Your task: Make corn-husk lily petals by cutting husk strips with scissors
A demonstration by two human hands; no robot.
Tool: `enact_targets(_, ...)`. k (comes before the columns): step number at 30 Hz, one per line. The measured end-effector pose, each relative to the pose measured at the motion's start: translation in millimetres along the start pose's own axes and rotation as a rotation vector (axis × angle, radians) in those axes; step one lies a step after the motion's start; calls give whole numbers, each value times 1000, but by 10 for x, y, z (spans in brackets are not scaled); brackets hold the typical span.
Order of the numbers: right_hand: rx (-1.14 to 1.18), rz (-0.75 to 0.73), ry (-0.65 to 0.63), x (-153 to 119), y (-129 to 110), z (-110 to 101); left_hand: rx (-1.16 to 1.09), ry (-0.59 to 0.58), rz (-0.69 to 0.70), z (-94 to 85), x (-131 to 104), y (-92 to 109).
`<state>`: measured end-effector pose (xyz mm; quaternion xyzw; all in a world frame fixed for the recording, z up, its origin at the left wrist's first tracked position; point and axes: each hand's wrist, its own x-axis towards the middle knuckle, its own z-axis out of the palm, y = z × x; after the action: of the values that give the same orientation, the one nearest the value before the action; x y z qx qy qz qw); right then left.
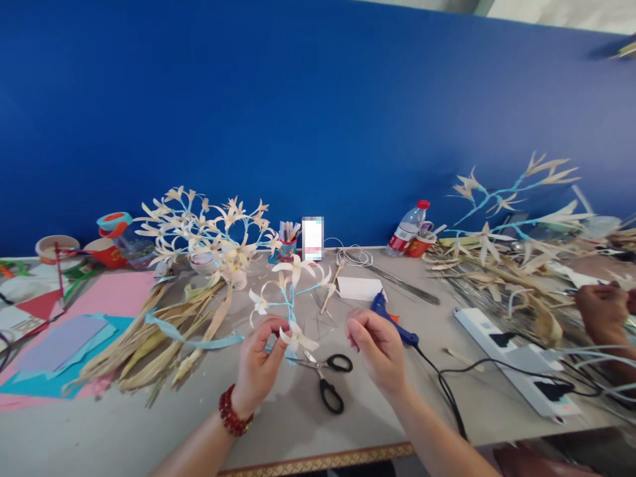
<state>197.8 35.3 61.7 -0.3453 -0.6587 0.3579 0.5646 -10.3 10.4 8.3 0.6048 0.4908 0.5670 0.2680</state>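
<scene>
My left hand (pixel 262 361), wearing a red beaded bracelet (pixel 233 412), pinches a handmade flower branch (pixel 291 301) by its blue-wrapped stem. Cream, husk-like petals spread from its tips, and one bloom (pixel 298 336) sits right at the fingers. A light blue paper strip (pixel 199 341) runs from the left toward this hand. To the right, my right hand (pixel 377 348) is raised with its fingers curled together; whatever they may hold is hidden. Between and below the hands lie black-handled scissors (pixel 328 374) on the table (pixel 278 424).
A blue glue gun (pixel 395 321) lies beyond my right hand, its cable trailing past a white power strip (pixel 517 364). Dried husks (pixel 149 331) and finished flowers (pixel 199 225) occupy the left. A bottle (pixel 408 228) stands at the back. Another person's hand (pixel 601 311) is at far right.
</scene>
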Motion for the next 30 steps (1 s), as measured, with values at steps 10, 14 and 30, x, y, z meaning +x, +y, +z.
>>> enact_targets(10,-259,-178,42,-14,-86,248,121,-1,114,-4,-3,100)
enact_targets(14,-365,-235,60,49,-91,320,132,-24,154,14,-19,171)
enact_targets(30,-740,-84,-16,21,613,-282,168,120,278,-5,-10,110)
